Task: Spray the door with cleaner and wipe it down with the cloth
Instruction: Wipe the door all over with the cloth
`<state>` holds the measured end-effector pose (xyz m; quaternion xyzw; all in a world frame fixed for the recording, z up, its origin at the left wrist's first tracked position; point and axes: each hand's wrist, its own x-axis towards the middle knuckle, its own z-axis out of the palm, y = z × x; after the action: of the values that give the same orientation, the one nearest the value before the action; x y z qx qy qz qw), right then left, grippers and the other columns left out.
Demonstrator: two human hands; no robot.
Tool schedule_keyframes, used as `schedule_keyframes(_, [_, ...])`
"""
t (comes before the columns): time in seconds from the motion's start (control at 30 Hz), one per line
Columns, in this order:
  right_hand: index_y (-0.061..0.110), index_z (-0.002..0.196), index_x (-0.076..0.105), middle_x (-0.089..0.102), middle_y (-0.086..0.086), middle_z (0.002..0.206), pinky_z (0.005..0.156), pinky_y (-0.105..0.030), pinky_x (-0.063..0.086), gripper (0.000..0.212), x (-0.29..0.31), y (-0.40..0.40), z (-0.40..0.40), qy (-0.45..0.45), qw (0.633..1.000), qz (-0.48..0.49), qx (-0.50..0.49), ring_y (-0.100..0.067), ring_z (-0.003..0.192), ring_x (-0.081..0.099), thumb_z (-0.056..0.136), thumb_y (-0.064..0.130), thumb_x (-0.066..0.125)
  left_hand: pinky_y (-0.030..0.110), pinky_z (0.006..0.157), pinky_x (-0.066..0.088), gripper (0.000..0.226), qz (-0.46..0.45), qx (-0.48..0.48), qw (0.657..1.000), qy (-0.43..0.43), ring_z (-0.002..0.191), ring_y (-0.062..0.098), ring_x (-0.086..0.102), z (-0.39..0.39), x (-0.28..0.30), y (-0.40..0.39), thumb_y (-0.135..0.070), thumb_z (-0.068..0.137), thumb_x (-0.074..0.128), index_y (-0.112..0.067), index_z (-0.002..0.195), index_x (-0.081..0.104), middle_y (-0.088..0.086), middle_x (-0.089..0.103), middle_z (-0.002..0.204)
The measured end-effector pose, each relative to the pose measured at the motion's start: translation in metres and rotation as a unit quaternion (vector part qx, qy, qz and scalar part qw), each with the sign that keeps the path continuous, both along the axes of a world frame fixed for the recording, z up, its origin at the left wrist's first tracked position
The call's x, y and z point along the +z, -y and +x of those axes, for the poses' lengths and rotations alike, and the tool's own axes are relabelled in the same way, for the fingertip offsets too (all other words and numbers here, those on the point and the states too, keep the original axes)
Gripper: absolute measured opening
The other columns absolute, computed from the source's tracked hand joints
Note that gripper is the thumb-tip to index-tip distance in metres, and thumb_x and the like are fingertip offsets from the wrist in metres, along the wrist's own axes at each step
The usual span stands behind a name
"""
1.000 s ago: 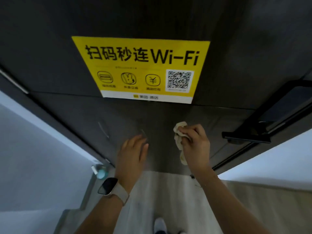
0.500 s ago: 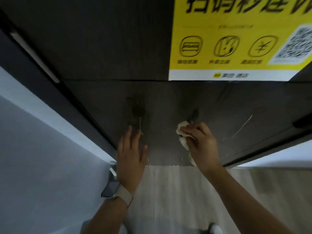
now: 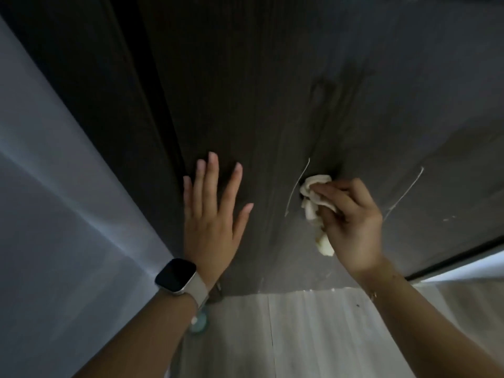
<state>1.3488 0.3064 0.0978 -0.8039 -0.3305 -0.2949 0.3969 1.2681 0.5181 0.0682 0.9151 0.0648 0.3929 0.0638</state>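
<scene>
Bunching in the right hand (image 3: 351,222), pale crumpled cloth (image 3: 313,197) touches dark door (image 3: 272,91).

The yellow Wi-Fi sign that filled the upper right of the frame half a second ago is gone from view, and only the dark door (image 3: 272,91) fills the top. The left hand (image 3: 212,214) now sits higher in the frame and its fingers are spread wider, while the right hand (image 3: 351,222) with the cloth (image 3: 313,197) lies further right, just beside the pale scratch (image 3: 297,186). The black handle seen at the right a second ago is out of frame too.
</scene>
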Motion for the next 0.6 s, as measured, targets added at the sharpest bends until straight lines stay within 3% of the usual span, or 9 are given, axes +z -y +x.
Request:
schedule_keyframes(0.2, [0.002, 0.104, 0.072, 0.054, -0.001, 0.096, 0.078, -0.019, 0.045, 0.029, -0.066, 0.004, 0.008, 0.082, 0.996, 0.023, -0.013, -0.015, 0.086, 0.056, 0.081, -0.006, 0.056, 0.047, 0.121, -0.001, 0.069, 0.044, -0.023, 0.995, 0.091, 0.15, 0.031, -0.005, 0.018, -0.01, -0.008, -0.04, 0.099, 0.053, -0.016, 0.155, 0.021, 0.021, 0.004, 0.16])
schedule_keyframes(0.33, [0.002, 0.108, 0.071, 0.059, -0.011, 0.104, 0.082, -0.032, 0.047, 0.027, -0.093, 0.005, 0.014, 0.171, 0.984, 0.003, -0.045, -0.029, 0.094, 0.058, 0.089, 0.004, 0.053, 0.048, 0.121, -0.003, 0.072, 0.074, -0.036, 0.985, 0.153, 0.15, 0.035, -0.005, 0.023, -0.027, -0.014, -0.039, 0.099, 0.054, -0.015, 0.156, 0.017, 0.022, 0.0, 0.161])
schedule_keyframes(0.5, [0.006, 0.124, 0.064, 0.055, -0.012, 0.121, 0.099, -0.017, 0.033, 0.038, -0.12, -0.004, 0.013, 0.224, 0.969, -0.006, -0.107, -0.028, 0.11, 0.05, 0.087, 0.009, 0.07, 0.047, 0.121, -0.005, 0.075, 0.133, -0.007, 0.979, 0.155, 0.151, 0.03, -0.007, 0.027, -0.064, -0.018, -0.045, 0.099, 0.045, -0.014, 0.157, 0.008, 0.016, -0.004, 0.163])
schedule_keyframes(0.6, [0.009, 0.123, 0.064, 0.057, -0.011, 0.119, 0.094, -0.015, 0.034, 0.037, -0.117, -0.003, 0.021, 0.217, 0.971, -0.006, -0.096, -0.027, 0.108, 0.052, 0.087, 0.004, 0.068, 0.048, 0.121, -0.008, 0.077, 0.149, 0.015, 0.979, 0.137, 0.15, 0.032, -0.006, 0.033, -0.064, -0.023, -0.048, 0.098, 0.04, -0.013, 0.156, 0.002, 0.016, -0.006, 0.163])
